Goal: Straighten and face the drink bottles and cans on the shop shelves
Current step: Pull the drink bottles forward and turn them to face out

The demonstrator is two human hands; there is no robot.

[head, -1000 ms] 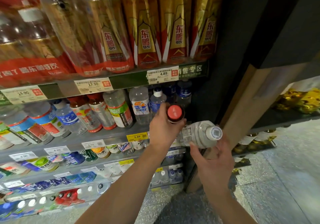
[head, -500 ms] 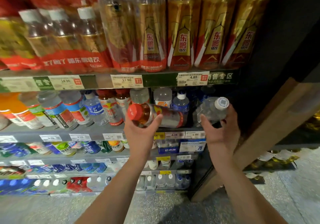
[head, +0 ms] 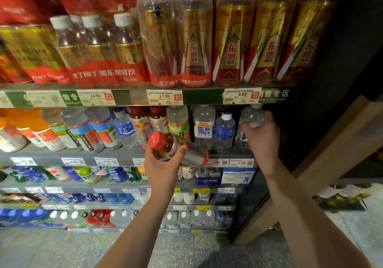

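Observation:
My left hand grips a red-capped bottle of amber drink, lying tilted with its cap toward me, in front of the second shelf. My right hand holds a clear water bottle upright at the right end of that shelf, next to a blue-labelled water bottle. A row of labelled drink bottles stands along the same shelf; its right part is upright, its left part leans.
Shrink-wrapped packs of gold and red drink bottles fill the top shelf. Lower shelves carry small bottles and cans. A dark side panel closes the shelf's right end, with a wooden board leaning beside it. Speckled floor lies below.
My right hand lifted the clear water bottle from lying sideways to upright and moved it onto the shelf's right end. My left hand turned the red-capped bottle to a tilted, lying pose.

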